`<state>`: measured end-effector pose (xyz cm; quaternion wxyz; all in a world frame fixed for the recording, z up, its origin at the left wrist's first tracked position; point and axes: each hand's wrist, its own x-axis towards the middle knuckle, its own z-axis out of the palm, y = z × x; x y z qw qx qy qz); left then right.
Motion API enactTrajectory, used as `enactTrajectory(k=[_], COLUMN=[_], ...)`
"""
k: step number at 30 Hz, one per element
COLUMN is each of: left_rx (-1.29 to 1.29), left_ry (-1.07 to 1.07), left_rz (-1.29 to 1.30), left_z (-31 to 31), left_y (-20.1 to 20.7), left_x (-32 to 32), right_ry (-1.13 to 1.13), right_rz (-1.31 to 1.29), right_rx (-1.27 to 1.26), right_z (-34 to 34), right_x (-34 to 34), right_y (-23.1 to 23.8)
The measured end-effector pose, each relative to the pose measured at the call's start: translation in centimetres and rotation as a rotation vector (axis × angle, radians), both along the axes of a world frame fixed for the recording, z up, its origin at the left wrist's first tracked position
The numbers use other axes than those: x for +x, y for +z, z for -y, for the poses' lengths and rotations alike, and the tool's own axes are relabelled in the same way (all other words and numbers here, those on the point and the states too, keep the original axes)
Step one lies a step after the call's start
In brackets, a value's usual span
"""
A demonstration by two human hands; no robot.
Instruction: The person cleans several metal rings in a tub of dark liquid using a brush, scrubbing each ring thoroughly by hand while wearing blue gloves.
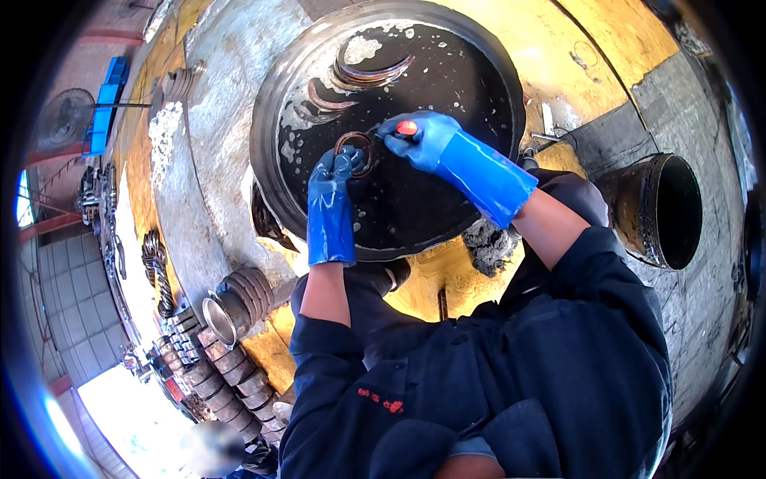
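Both my hands wear long blue rubber gloves above a wide round metal tub (266, 132) of dark liquid (423, 219). Closed around a brownish metal ring (369, 150), my left hand (329, 182) keeps it just over the liquid. My right hand (428, 142) is wrapped round a red-ended handle (406, 128); its thin working end meets the ring's right side, and I cannot make out the tool's kind. Larger curved metal rings (371, 78) lie partly sunk at the tub's far left, beside a smaller reddish curved piece (329, 104). Pale foam (363, 49) floats there.
An open dark drum (638, 214) lies tilted at the right. To the lower left are a stack of metal rings (249, 294) and several rows of cylindrical metal parts (231, 383). A dark grey clump (493, 246) sits beneath the tub's near edge.
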<state>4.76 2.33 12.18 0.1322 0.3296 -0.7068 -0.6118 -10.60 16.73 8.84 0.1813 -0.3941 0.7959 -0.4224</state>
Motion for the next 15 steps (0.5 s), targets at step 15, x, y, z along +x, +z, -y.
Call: enactTrajectory(k=[15], left_rx=[0.036], left_ry=[-0.003], left_rz=[-0.085], left_z=[0.5], left_y=[-1.9], left_x=[-0.3], right_ry=[-0.216], right_rz=[0.516], right_rx=[0.021], right_z=[1.0], right_x=[0.2], right_y=[-2.2])
